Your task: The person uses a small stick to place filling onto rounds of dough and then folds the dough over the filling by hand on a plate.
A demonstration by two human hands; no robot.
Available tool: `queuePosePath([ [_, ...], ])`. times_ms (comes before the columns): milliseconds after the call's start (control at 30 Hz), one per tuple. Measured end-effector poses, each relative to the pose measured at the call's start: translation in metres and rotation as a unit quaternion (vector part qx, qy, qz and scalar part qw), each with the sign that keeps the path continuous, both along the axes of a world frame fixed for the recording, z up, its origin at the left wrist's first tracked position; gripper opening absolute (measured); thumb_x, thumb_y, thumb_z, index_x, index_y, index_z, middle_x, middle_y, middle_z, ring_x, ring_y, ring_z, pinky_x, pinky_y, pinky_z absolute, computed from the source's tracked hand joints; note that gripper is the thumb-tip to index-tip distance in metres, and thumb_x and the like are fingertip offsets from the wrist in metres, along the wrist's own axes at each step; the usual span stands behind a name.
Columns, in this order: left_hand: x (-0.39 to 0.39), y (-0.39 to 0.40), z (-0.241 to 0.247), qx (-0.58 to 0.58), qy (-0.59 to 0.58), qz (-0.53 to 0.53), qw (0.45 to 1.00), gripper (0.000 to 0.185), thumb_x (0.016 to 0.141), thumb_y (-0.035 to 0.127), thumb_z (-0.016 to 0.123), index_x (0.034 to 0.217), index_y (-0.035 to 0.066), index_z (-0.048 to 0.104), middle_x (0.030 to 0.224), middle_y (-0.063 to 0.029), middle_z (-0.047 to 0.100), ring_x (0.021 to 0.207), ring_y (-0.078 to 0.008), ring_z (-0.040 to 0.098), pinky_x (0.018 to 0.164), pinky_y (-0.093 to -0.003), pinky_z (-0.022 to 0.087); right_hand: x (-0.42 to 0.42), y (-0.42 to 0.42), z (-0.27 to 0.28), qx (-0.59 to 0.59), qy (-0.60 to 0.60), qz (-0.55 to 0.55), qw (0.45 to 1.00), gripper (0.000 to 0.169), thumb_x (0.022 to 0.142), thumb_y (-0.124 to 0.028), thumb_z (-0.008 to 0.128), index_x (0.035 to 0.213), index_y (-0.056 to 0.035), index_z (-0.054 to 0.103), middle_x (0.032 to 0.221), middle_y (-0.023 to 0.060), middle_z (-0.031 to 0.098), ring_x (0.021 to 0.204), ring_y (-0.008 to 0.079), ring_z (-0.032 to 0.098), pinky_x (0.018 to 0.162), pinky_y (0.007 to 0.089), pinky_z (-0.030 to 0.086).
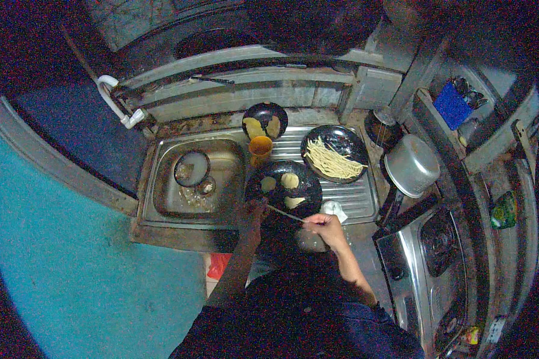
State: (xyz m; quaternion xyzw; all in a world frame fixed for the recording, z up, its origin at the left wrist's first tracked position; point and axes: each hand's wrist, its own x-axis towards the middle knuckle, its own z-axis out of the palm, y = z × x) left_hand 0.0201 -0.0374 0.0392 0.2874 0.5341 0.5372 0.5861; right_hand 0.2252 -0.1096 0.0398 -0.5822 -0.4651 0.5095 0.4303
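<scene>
A thin pale strip (285,213), perhaps dough, stretches between my two hands near the counter's front edge. My right hand (327,228) pinches its right end between thumb and fingers. At the other end is my left hand (253,212), dim in shadow, its fingers closed around the strip's tip. Just beyond them a black plate (312,179) carries two round pale pieces (289,181) and a half-round piece (294,201). Farther right, another black plate (337,134) holds a heap of long pale strips (330,161). A crumpled white cloth or tissue (334,210) lies beside my right hand.
A steel sink (227,179) with a round dish (192,168) in it lies left, under a white faucet (117,101). An orange cup (261,147) and a black bowl (266,112) stand behind the plates. To the right are an aluminium pot (411,166) and a gas stove (424,273).
</scene>
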Motion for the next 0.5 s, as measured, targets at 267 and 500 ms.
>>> queuePosePath([
  [267,-0.011,-0.011,-0.019,0.039,0.126,-0.25,0.959,0.019,0.074,0.02,0.067,0.085,0.006,0.062,0.081,-0.0032,0.062,0.072,-0.0151,0.057,0.069,-0.0282,0.045,-0.002,0.005,0.011,-0.007,0.239,-0.103,0.966,0.015,0.088,-0.017,0.05,0.093,-0.0036,0.054,0.097,0.0098,0.062,0.078,0.0128,0.06,0.066,0.0255,0.05],
  [500,-0.003,-0.027,-0.01,0.148,0.119,-0.451,0.872,0.017,0.076,0.018,0.064,0.087,0.005,0.064,0.086,-0.0036,0.063,0.078,-0.0143,0.057,0.075,-0.0296,0.046,-0.004,0.006,0.033,-0.014,0.344,-0.094,0.934,0.012,0.089,-0.016,0.047,0.094,-0.0051,0.048,0.092,0.0125,0.062,0.069,0.0115,0.059,0.061,0.0233,0.051],
])
